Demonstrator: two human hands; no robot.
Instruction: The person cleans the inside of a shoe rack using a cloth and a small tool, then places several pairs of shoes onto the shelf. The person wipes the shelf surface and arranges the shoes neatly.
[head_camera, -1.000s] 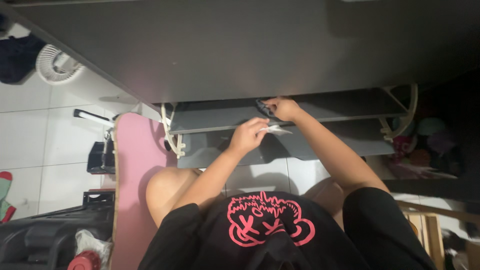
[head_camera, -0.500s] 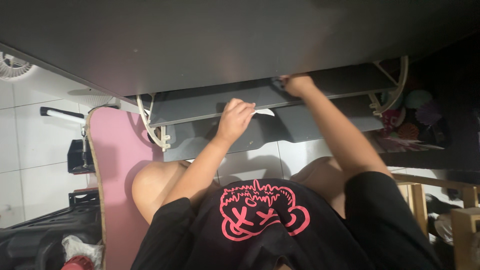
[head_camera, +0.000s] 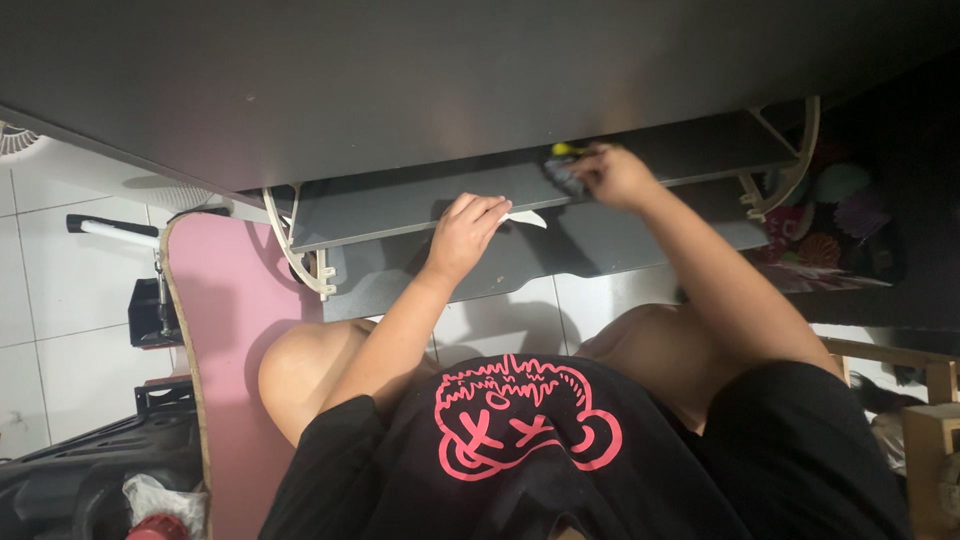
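Here, well to the left of our hands, a pink board (head_camera: 225, 330) stands on edge over the white tiled floor (head_camera: 60, 300). Our left hand (head_camera: 462, 235) rests on the front edge of the grey shelf (head_camera: 400, 210) beneath the bench (head_camera: 400, 80), fingers curled around a small white piece (head_camera: 525, 218) that sticks out to its right. Just right of that, our right hand (head_camera: 615, 175) is closed on a dark brush with a yellow tip (head_camera: 562, 165), pressed against the shelf surface. Farther right, a cream shelf bracket (head_camera: 785, 180) curves beside colourful items we cannot make out.
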